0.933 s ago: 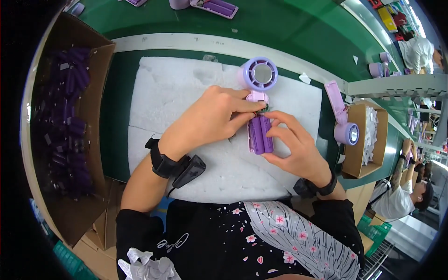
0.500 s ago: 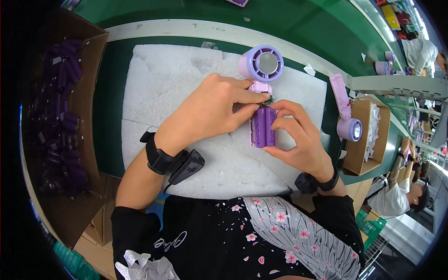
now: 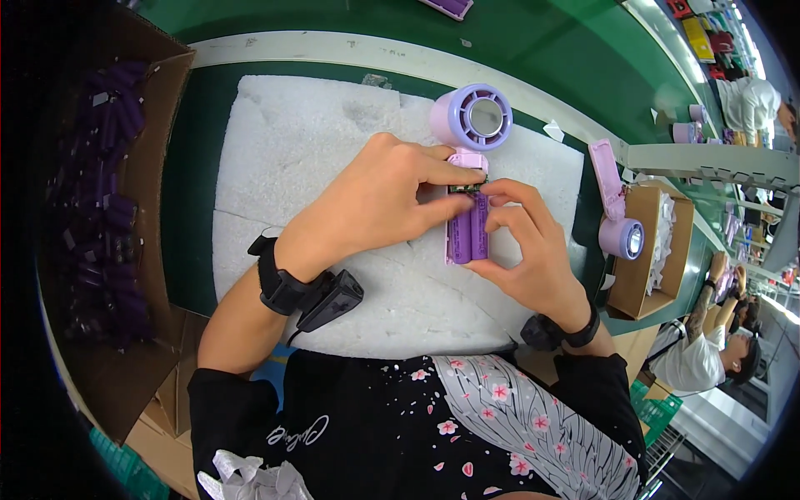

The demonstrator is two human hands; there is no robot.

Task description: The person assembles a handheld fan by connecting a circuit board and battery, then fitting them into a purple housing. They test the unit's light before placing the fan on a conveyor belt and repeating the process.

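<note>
A lilac handheld fan (image 3: 443,122) lies on the white foam sheet (image 3: 292,125), its round head at the far end. Its pink handle is uncovered, showing two purple cylindrical batteries (image 3: 468,233) side by side. Between head and batteries sits a small green circuit board (image 3: 463,189). My left hand (image 3: 358,196) reaches in from the left, index finger and thumb closed about the board. From the right, my right hand (image 3: 537,250) grips the handle around the batteries, fingertips on its right side and thumb at the lower end. The fingers partly hide wires and the board's edges.
A cardboard box (image 3: 171,167) of purple batteries stands at left. At right, another fan (image 3: 621,237) with a pink handle lies by a box (image 3: 679,250) holding white pieces. A pale rail (image 3: 317,46) crosses behind the foam. Other people work at far right.
My left thumb has shifted slightly down and right onto the batteries' top end, and the circuit board now lies more visible across the handle. My right hand keeps its grip.
</note>
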